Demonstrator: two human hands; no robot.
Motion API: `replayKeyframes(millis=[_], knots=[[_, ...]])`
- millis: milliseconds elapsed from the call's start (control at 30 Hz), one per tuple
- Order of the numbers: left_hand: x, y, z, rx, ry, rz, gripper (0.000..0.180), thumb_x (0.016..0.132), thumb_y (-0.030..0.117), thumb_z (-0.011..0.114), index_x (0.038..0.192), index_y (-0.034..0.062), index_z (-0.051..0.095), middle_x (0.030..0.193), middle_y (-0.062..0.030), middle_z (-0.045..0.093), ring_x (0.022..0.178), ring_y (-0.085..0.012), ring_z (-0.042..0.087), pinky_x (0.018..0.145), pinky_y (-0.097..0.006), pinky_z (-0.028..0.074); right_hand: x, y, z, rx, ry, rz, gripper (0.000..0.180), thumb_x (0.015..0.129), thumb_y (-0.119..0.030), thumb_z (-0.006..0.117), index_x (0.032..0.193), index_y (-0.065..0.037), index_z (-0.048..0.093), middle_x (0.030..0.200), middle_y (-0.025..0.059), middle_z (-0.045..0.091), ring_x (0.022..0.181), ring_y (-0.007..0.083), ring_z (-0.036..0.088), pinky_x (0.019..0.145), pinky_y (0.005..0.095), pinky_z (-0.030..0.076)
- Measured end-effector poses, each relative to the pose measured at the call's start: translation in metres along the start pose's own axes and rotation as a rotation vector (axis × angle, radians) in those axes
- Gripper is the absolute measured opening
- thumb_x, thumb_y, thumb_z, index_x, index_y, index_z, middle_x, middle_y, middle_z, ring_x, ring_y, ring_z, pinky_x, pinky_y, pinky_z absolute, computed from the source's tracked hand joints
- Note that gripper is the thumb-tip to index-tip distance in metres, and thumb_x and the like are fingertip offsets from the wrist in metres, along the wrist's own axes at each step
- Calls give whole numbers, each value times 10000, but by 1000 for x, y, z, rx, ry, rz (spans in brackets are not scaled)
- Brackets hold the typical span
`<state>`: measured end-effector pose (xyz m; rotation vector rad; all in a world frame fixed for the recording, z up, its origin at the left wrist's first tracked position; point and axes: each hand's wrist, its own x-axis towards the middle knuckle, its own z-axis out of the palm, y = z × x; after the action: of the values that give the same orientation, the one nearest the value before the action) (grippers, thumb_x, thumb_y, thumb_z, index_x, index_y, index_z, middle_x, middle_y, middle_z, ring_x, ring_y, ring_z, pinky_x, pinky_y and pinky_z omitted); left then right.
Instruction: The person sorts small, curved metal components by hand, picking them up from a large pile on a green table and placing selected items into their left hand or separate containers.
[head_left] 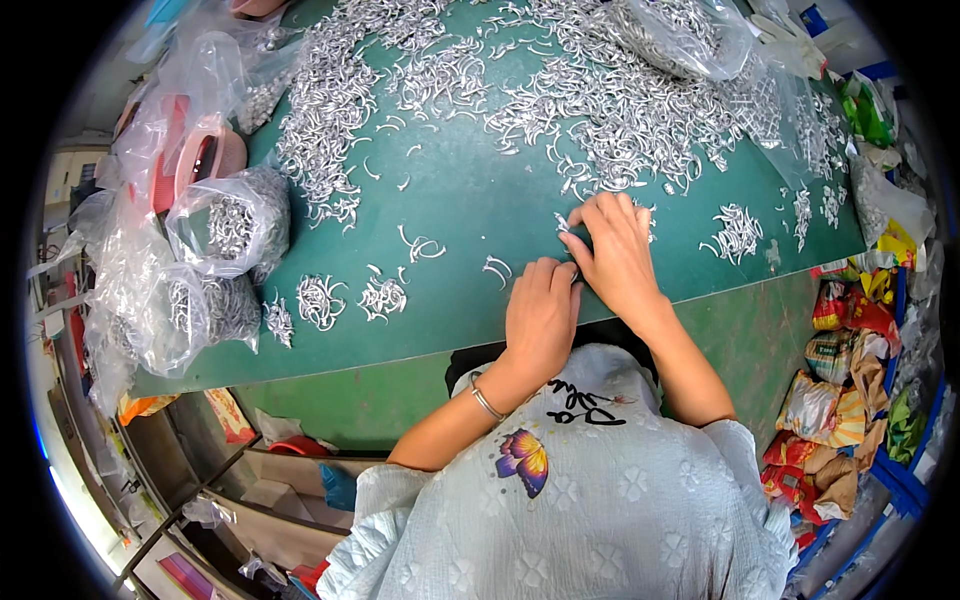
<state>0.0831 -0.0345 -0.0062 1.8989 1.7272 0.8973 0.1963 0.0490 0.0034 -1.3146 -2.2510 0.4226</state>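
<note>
My left hand (pixel 540 315) rests near the front edge of the green table (pixel 460 190), fingers curled, touching my right hand. My right hand (pixel 615 250) lies just beyond it, fingers pinched around small curved silver metal pieces (pixel 563 224) at its fingertips. Whether the left hand holds a piece is hidden under its fingers. A big spread of the same silver hooks (pixel 620 110) covers the far half of the table. Small sorted bunches (pixel 382 297) lie to the left of my hands.
Clear plastic bags filled with metal pieces (pixel 232 222) are stacked at the table's left edge, another bag (pixel 680 35) at the far right. A small heap (pixel 738 232) lies right of my hands. Colourful packets (pixel 850 380) fill a crate on the right floor.
</note>
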Motion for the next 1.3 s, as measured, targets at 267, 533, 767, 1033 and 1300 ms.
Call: replayKeyframes(millis=[267, 533, 767, 1033, 1300], knots=[[-6, -2, -8, -18, -6, 39, 269, 822, 7, 647, 1083, 0, 582, 983, -143, 568, 871, -328, 555, 754, -412, 451, -4, 11, -20, -14, 33, -51, 170, 768, -126, 734, 893, -72, 633, 946, 45, 566, 941, 248, 506, 828, 391, 336], [-9, -6, -11, -2, 7, 51, 218, 813, 6, 660, 1026, 2, 617, 983, -129, 568, 875, -312, 554, 749, -400, 450, -3, 27, -24, 114, 97, -42, 151, 784, -47, 711, 913, -57, 633, 810, 51, 617, 802, 242, 555, 790, 368, 359], [-5, -7, -11, -40, 38, 18, 315, 809, -16, 657, 1113, 6, 581, 963, -131, 571, 858, -312, 554, 750, -407, 451, -5, 35, -31, 23, 133, -42, 163, 779, 16, 677, 922, -60, 662, 874, 45, 629, 864, 234, 560, 821, 368, 351], [-4, -5, -12, -26, 15, 32, 309, 808, -24, 650, 1108, 16, 587, 947, -123, 573, 848, -305, 554, 749, -402, 445, -6, 38, -32, 29, 252, 28, 105, 814, 2, 646, 891, -62, 678, 907, 40, 652, 875, 218, 588, 866, 358, 351], [-5, -7, -11, 11, 4, 83, 290, 803, -11, 661, 1084, 25, 601, 959, -114, 577, 868, -299, 548, 764, -397, 436, 3, 53, -43, 387, 202, 227, 164, 800, 54, 617, 925, -14, 699, 922, 96, 675, 884, 240, 615, 840, 334, 456]])
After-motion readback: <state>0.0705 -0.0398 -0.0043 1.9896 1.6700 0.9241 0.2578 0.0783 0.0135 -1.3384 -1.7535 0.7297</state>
